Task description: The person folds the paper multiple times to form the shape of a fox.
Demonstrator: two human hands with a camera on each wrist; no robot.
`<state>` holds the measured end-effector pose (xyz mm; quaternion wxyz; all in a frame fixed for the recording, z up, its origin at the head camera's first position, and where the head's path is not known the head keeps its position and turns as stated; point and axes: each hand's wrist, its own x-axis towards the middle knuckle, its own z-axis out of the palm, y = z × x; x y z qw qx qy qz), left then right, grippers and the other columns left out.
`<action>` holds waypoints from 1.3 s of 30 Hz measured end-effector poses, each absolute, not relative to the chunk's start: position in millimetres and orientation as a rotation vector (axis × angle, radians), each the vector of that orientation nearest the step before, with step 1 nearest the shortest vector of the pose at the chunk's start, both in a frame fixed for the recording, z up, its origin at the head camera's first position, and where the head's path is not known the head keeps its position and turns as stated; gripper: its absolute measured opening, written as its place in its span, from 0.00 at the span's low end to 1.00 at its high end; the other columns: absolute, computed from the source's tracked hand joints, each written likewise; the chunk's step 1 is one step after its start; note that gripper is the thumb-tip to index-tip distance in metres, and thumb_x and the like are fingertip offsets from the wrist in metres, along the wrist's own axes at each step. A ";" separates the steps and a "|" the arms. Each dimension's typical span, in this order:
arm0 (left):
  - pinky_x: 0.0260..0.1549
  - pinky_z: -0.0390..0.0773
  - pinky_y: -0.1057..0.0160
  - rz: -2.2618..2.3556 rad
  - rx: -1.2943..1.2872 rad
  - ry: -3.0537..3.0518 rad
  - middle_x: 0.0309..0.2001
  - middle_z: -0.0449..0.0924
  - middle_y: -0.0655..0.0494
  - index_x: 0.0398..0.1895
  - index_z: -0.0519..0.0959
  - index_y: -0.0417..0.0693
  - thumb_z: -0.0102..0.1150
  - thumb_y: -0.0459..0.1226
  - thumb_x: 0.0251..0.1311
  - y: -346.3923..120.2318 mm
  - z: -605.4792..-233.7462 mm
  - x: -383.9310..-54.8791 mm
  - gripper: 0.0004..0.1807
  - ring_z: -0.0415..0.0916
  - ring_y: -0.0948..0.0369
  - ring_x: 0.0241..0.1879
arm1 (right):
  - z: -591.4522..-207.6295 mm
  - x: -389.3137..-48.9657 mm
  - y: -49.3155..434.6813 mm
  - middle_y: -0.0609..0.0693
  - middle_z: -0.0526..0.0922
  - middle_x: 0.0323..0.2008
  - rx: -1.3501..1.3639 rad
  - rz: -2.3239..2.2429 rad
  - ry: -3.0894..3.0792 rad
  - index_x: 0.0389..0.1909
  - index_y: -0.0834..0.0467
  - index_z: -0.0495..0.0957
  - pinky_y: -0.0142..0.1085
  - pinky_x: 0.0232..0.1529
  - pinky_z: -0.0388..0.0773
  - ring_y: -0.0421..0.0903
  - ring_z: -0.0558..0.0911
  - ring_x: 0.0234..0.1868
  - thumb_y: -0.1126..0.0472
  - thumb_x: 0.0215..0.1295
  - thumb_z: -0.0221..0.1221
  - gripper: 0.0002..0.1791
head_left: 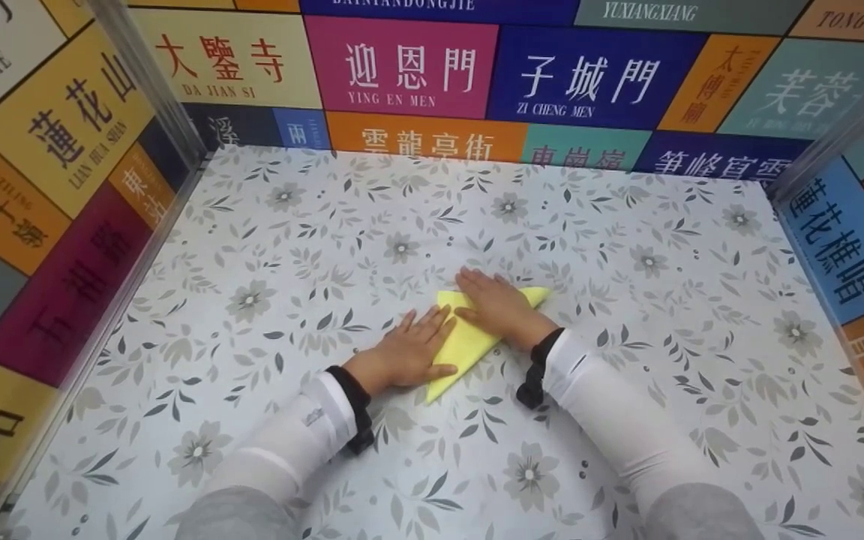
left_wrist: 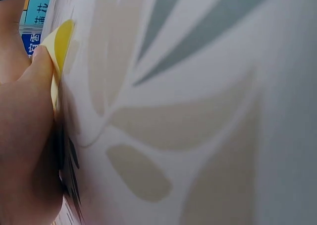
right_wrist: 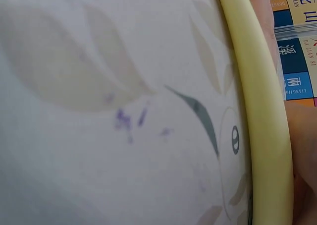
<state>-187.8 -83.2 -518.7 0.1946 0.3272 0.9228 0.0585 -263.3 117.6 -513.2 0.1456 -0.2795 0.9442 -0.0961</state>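
Note:
A yellow sheet of paper [head_left: 469, 346], folded into a triangle, lies on the table in the head view. Its long folded edge faces the person, running from lower left to upper right. My left hand [head_left: 409, 351] rests on the left part of the paper, fingers spread and straight. Flat across the upper right part lies my right hand [head_left: 503, 306], its fingers pointing up and left. In the left wrist view the paper [left_wrist: 63, 41] curves up slightly beside the thumb. Seen from the right wrist, the rounded fold of the paper [right_wrist: 262, 116] passes in front of the right hand [right_wrist: 303, 145].
The table [head_left: 312, 225] has a white cover with grey flowers and leaves. Upright panels with coloured sign blocks stand at the back [head_left: 402, 67], left [head_left: 64, 187] and right [head_left: 852, 247]. Both wrists wear black bands [head_left: 353, 405] over white sleeves [head_left: 619, 405].

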 end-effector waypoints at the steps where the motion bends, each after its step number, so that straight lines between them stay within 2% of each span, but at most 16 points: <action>1: 0.74 0.31 0.49 0.162 0.918 2.587 0.78 0.25 0.48 0.77 0.34 0.45 0.28 0.65 0.68 -83.0 -518.9 -187.6 0.47 0.24 0.53 0.77 | -513.2 -263.1 117.5 0.55 0.50 0.76 -0.808 -0.274 2.719 0.75 0.60 0.50 0.51 0.76 0.44 0.54 0.51 0.77 0.44 0.73 0.47 0.38; 14: 0.74 0.32 0.49 0.065 0.897 2.596 0.78 0.24 0.47 0.77 0.33 0.44 0.28 0.65 0.69 -79.1 -520.1 -186.8 0.47 0.25 0.52 0.77 | -515.2 -264.9 115.5 0.56 0.50 0.76 -0.814 -0.214 2.714 0.75 0.61 0.50 0.52 0.76 0.44 0.55 0.51 0.76 0.45 0.73 0.46 0.37; 39: 0.74 0.32 0.46 0.154 0.953 2.613 0.78 0.26 0.46 0.77 0.34 0.43 0.29 0.66 0.67 -83.6 -519.8 -185.2 0.48 0.25 0.51 0.77 | -512.9 -263.3 115.8 0.56 0.49 0.76 -0.813 -0.218 2.714 0.75 0.62 0.49 0.52 0.76 0.43 0.55 0.50 0.77 0.44 0.74 0.46 0.38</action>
